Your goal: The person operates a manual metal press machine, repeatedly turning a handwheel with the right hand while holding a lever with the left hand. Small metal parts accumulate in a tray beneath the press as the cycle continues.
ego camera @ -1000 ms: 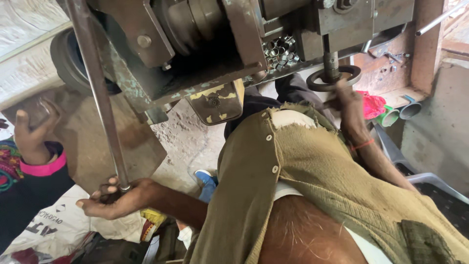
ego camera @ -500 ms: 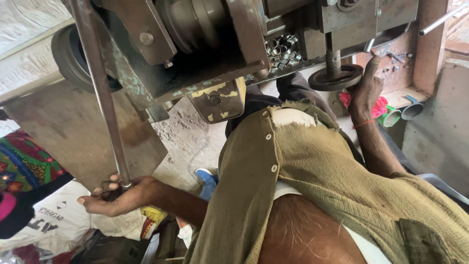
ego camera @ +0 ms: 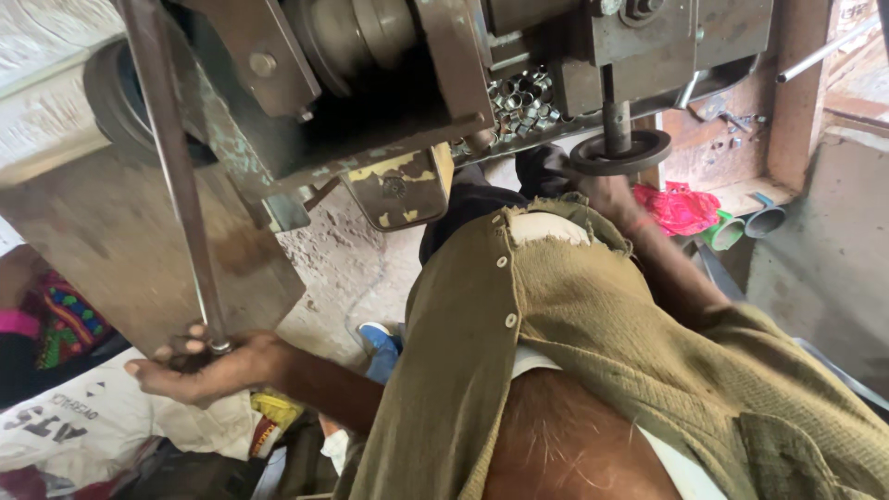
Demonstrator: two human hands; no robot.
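Right hand [ego camera: 607,196] dropped, half-hidden behind olive shirt [ego camera: 593,315].

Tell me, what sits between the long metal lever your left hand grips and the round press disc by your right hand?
In the head view, between the lever and the disc sits the machine's dark body, with a heap of small metal rings.

Just one camera here, worn on the head and tilted steeply down over the person's own chest and olive shirt [ego camera: 593,333]. It sits really close to the metal machine [ego camera: 389,102], which fills the top of the frame. The floor [ego camera: 343,268] shows below, and both arms reach out to either side.
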